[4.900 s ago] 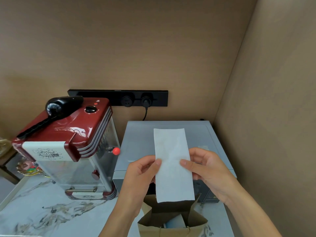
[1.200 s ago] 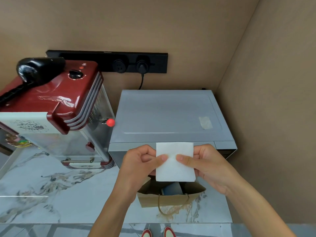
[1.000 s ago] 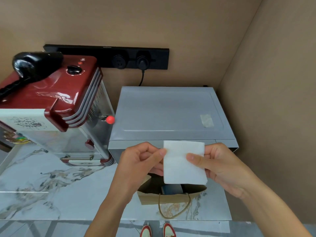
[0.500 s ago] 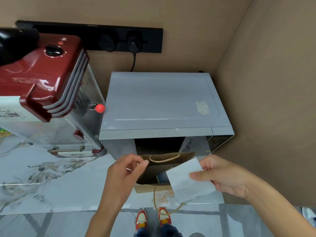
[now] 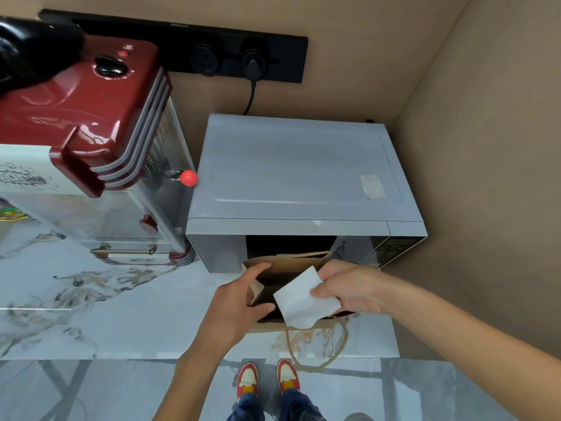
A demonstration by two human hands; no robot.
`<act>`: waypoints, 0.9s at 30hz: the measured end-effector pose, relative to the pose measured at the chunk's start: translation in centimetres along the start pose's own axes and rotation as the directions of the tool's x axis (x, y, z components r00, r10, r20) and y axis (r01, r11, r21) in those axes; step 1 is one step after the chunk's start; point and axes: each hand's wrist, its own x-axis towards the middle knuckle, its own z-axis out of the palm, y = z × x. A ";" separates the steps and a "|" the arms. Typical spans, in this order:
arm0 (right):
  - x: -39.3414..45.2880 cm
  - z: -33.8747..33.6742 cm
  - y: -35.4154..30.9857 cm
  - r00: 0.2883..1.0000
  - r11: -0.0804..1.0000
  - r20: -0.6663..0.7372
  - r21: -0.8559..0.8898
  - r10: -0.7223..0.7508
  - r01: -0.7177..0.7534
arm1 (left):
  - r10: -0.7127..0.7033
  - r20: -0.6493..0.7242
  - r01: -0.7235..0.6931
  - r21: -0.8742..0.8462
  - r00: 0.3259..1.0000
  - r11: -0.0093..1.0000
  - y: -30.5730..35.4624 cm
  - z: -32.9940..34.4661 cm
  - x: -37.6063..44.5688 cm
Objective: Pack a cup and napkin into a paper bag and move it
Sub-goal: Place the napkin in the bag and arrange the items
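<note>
now the right hand (image 5: 346, 287) pinches a folded white paper napkin (image 5: 303, 302), light and limp, over the open brown paper bag (image 5: 285, 268); left hand (image 5: 239, 302) grips its flimsy rim

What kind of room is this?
Probably a kitchen or snack corner: a microwave and a red popcorn machine stand on a marble counter, under a wall power strip.
</note>
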 end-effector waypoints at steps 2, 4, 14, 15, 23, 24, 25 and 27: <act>0.9 0.7 -0.3 0.999 0.997 -0.036 -0.069 0.015 -0.018 | -0.001 0.037 0.002 -0.023 0.999 1.000 -0.3 0.0 0.1; 1.8 1.3 -0.3 0.996 0.987 -0.092 -0.161 0.008 -0.023 | -0.004 0.063 0.005 -0.023 0.998 1.000 -0.4 -0.1 0.1; 5.8 3.8 1.8 0.975 0.969 -0.134 -0.145 0.179 -0.198 | 0.069 0.131 -0.061 -0.060 0.989 0.996 -0.5 -0.8 -0.1; 6.5 4.0 2.0 0.971 0.969 -0.122 -0.114 0.204 -0.218 | 0.078 0.140 -0.070 -0.057 0.987 0.996 -0.5 -0.8 0.0; 11.8 6.8 3.6 0.922 0.969 -0.310 -0.020 0.230 -0.248 | 0.107 0.131 -0.101 -0.050 0.986 0.994 -1.2 -0.1 0.4; 11.8 7.2 3.5 0.919 0.968 -0.322 -0.034 0.226 -0.249 | 0.110 0.131 -0.103 -0.057 0.985 0.993 -1.3 0.0 0.4; 11.9 7.3 3.4 0.923 0.969 -0.316 -0.036 0.220 -0.243 | 0.114 0.129 -0.106 -0.068 0.985 0.992 -1.4 0.1 0.4; 12.4 7.3 3.3 0.937 0.973 -0.299 -0.089 0.179 -0.214 | 0.120 0.122 -0.111 -0.074 0.985 0.991 -1.6 0.0 0.4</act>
